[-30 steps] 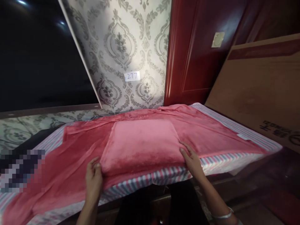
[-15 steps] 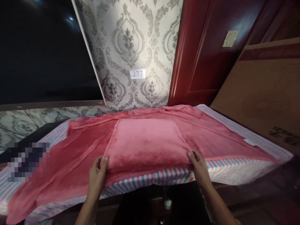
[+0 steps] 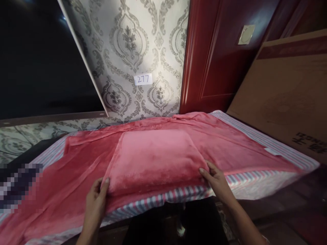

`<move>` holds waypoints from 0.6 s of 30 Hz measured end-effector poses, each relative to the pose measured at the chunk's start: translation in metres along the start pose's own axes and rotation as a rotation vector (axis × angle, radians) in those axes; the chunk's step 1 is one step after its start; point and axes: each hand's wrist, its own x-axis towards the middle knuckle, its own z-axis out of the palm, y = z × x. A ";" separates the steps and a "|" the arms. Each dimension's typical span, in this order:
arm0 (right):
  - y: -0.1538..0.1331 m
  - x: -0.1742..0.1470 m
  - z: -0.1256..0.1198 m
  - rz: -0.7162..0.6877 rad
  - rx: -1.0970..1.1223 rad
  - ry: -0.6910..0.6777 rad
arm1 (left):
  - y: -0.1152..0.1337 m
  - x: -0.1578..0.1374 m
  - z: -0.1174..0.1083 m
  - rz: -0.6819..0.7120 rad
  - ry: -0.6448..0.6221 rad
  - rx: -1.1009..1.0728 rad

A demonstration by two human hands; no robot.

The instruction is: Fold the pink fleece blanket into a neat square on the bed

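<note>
A square piece of pink plush [image 3: 153, 156], flat and slightly puffed like a cushion, lies in the middle of a spread pink plush blanket [image 3: 81, 166]. Whether the square is separate or part of the blanket I cannot tell. My left hand [image 3: 97, 197] pinches its near left corner between thumb and fingers. At the near right corner, my right hand [image 3: 213, 177] grips the edge the same way, thumb on top. Beneath the blanket is a striped cloth [image 3: 143, 204], showing along the front edge and at both ends.
A large dark screen [image 3: 46, 61] stands at the back left, against patterned wallpaper with a paper label [image 3: 143, 79] reading 277. On the right, a cardboard box [image 3: 286, 98] leans near a dark red wooden panel [image 3: 219, 51]. A blurred-out patch covers the far left.
My view has shifted slightly. Both hands keep hold of the corners; the left hand and its corner sit a little lower and further left.
</note>
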 end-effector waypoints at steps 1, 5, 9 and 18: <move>0.000 0.000 0.002 0.035 0.018 0.022 | -0.001 0.000 -0.001 -0.005 -0.003 0.010; 0.004 -0.006 0.006 0.146 0.044 0.075 | 0.002 0.007 -0.009 -0.036 0.021 0.082; -0.001 -0.011 0.006 0.072 0.019 0.034 | 0.047 0.032 -0.003 0.299 0.148 0.282; 0.006 -0.011 0.003 -0.001 0.122 -0.052 | 0.183 0.080 0.190 0.756 -0.660 0.578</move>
